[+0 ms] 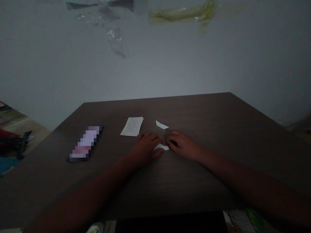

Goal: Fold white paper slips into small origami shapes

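Note:
A small piece of folded white paper (162,147) lies on the dark table between my two hands, partly hidden by them. My left hand (146,148) rests palm-down over its left side, with fingers at the far edge and the thumb at the near edge, holding it against the tabletop. At the paper's right end, my right hand (182,144) is curled, with its fingertips and thumb closed on the tip. Just beyond the hands lies another small folded paper strip (161,125) with slanted ends. Farther left sits a stack of printed paper sheets (132,126).
A phone (85,144) with a blurred-out screen lies at the left of the brown wooden table (206,113). Behind it stands a pale wall (170,64) with clear and yellow tape on it. Clutter (14,142) shows on the floor at the left.

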Demonstrator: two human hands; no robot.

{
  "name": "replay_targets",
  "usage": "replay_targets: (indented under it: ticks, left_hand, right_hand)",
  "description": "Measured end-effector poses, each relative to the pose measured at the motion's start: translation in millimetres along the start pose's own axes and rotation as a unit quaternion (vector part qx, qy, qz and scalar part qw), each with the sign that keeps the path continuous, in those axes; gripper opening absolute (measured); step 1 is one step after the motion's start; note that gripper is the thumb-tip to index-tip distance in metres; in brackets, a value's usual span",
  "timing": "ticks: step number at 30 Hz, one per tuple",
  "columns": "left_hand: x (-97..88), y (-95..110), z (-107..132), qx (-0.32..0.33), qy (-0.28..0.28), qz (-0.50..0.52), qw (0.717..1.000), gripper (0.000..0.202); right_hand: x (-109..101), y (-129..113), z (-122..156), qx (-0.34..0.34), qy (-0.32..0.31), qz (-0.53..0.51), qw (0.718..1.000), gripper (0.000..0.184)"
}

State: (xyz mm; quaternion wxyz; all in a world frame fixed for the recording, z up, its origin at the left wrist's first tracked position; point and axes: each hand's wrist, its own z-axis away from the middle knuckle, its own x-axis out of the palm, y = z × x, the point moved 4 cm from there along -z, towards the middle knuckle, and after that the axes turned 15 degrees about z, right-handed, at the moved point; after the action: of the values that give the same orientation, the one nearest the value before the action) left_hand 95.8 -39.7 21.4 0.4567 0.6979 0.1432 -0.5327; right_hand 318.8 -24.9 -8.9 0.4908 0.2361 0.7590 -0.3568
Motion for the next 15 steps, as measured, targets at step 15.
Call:
replay_targets:
  ticks: [15]
  left_hand:
    - [6.7,-12.8,-0.5,-0.006,0.012,0.065,0.998,0.022]
  right_hand:
    - [6.4,-1.2,5.4,-0.021,-0.009,0.003,1.000,0.013]
